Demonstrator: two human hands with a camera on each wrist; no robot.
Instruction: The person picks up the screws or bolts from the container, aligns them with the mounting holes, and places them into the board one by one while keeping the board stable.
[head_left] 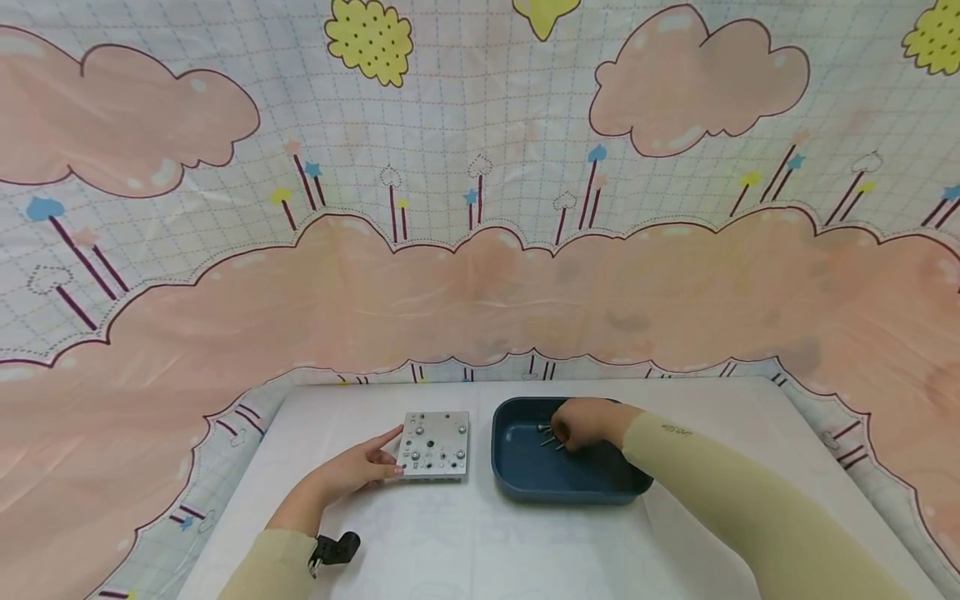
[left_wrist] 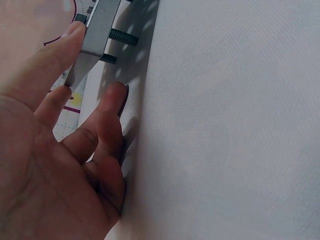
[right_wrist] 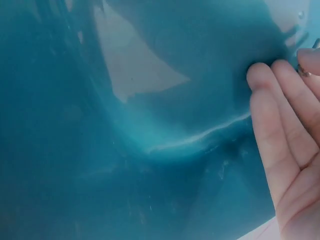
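A silver square metal plate (head_left: 433, 446) with holes and several bolts in it is left of centre on the white table. My left hand (head_left: 354, 471) holds its left side between thumb and index finger, the other fingers bent beneath. Threaded bolt ends (left_wrist: 123, 37) stick out of the plate's underside in the left wrist view. Inside the dark blue tray (head_left: 517, 475), my right hand (head_left: 588, 422) pinches a small metal screw (right_wrist: 303, 71), mostly hidden by the fingertips. More screws (head_left: 548, 440) lie by those fingers on the tray floor.
A white cloth covers the table (head_left: 480, 550). Behind it hangs a patterned curtain (head_left: 480, 292) with clouds, which also falls along both sides. A black wrist device (head_left: 337, 548) juts out from the left cuff.
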